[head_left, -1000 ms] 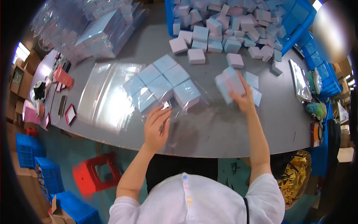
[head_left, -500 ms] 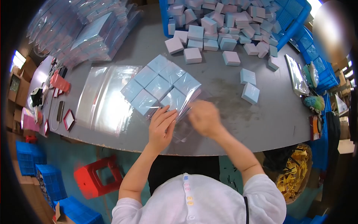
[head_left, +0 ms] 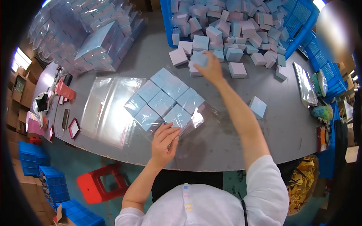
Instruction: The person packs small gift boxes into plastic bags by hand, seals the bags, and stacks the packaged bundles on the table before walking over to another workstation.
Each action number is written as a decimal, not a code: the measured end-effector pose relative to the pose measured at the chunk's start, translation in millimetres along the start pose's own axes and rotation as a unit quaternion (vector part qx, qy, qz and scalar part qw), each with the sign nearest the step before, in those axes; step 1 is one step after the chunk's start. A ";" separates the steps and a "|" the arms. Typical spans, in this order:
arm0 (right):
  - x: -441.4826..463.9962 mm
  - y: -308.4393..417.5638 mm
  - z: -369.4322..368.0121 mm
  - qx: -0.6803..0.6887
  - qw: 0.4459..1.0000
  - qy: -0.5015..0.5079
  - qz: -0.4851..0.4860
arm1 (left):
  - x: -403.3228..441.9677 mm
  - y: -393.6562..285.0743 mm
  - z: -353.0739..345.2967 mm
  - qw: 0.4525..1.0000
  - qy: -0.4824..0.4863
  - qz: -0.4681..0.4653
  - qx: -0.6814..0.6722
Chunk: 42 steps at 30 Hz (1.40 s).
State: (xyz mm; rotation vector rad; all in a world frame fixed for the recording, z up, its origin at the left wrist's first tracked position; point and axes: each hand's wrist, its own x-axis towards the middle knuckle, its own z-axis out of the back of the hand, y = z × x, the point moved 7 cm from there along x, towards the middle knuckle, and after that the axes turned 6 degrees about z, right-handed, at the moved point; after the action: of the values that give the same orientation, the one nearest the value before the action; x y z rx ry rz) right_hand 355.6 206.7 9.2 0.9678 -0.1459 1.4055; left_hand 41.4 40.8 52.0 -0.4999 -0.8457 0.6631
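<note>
A clear plastic bag [head_left: 197,117] lies around a block of several light-blue boxes [head_left: 161,103] set in rows on the table. My left hand [head_left: 163,146] rests at the near corner of this block, its fingers stretched out over the film and the thumb apart. Farther off, my right hand [head_left: 212,69] grips a single light-blue box [head_left: 198,58] at the front of the loose pile. Under that box, a pink-topped box [head_left: 193,71] is partly covered. One more loose box [head_left: 258,107] sits right of my right forearm.
A blue crate [head_left: 301,28] spills pink and blue boxes onto the table [head_left: 151,45]. Filled bags [head_left: 98,41] are stacked at the back left. Flat clear bags [head_left: 109,109] lie left of the block. A red stool [head_left: 100,184] stands below the table edge.
My right hand has moved from the bag's near side up to the pile and now holds a box. One of two loose boxes at the right is gone. My left hand stays at the bag.
</note>
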 end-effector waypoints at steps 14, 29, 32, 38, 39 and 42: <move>-153.8 100.1 114.7 0.418 0.890 0.150 -0.108 | -28.4 3.2 41.9 0.994 -0.102 -0.019 0.018; -230.7 279.4 9.4 0.062 0.987 0.135 0.057 | -96.6 30.2 50.7 0.981 -0.187 0.006 0.048; -239.5 270.9 26.0 -0.020 0.989 0.130 0.072 | -92.7 35.1 47.6 0.985 -0.171 0.004 0.015; -244.1 275.7 7.0 0.213 0.948 0.194 0.139 | -99.2 38.0 46.8 0.987 -0.162 0.009 0.004; -237.1 275.6 4.3 0.238 0.948 0.183 0.109 | -99.4 41.6 50.3 0.986 -0.161 0.014 0.033; -227.0 253.6 20.3 0.250 0.947 0.183 0.084 | -84.7 15.0 68.0 0.985 -0.160 0.012 0.061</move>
State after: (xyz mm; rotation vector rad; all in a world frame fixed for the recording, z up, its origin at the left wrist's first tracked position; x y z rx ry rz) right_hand 94.0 -11.9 4.2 1.0998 0.4365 1.8008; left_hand -59.8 1.1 37.7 -0.2967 -1.0944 0.8260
